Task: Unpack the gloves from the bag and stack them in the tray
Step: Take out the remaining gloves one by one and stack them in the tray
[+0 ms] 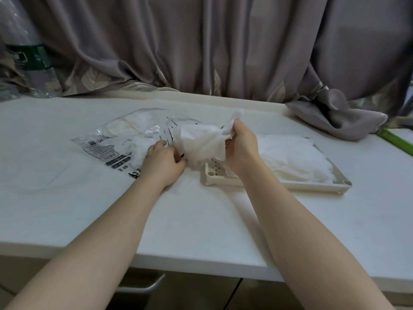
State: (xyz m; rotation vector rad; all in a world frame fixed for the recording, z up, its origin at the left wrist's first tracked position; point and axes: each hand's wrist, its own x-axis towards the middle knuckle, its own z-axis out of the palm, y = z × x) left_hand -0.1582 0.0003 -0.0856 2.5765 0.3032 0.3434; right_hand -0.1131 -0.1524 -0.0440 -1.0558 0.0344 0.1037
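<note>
A clear plastic bag point(111, 139) with black print lies on the white counter, with thin white gloves showing inside it. My left hand point(164, 161) holds the bag's open end down, fingers curled on the plastic. My right hand point(242, 144) grips a crumpled white glove point(201, 142), lifted between the bag's mouth and the tray. The cream tray point(288, 185) sits to the right and holds a pile of white gloves point(295, 159).
A grey curtain point(223, 45) hangs behind the counter and bunches onto it at the back right. A clear water bottle point(29, 54) with a green label stands at the back left. A green-edged object point(400, 142) lies at the far right. The counter's front edge point(178, 260) runs below my forearms.
</note>
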